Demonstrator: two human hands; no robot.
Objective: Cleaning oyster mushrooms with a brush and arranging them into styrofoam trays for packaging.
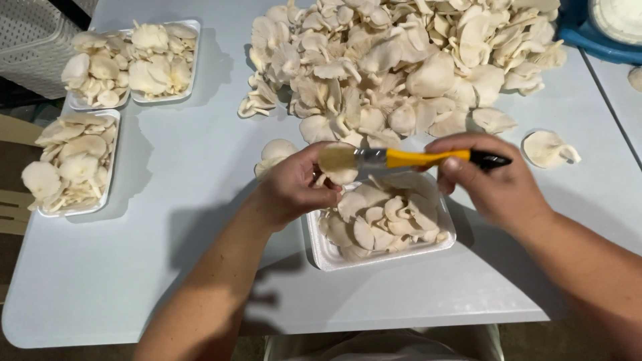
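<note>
My left hand (294, 187) holds one pale oyster mushroom (341, 175) just above the near-left corner of a white foam tray (328, 257). My right hand (491, 177) grips a paintbrush with a yellow and black handle (428, 158). Its pale bristles (338, 158) lie across the top of the held mushroom. The tray beneath both hands is partly filled with several mushrooms (384, 217).
A big loose heap of oyster mushrooms (401, 60) covers the far middle of the light table (167, 254). Three filled foam trays (73, 164) stand at the left, two of them at the far left (134, 60). One single mushroom (548, 148) lies to the right. A blue scale (602, 30) stands at the far right corner.
</note>
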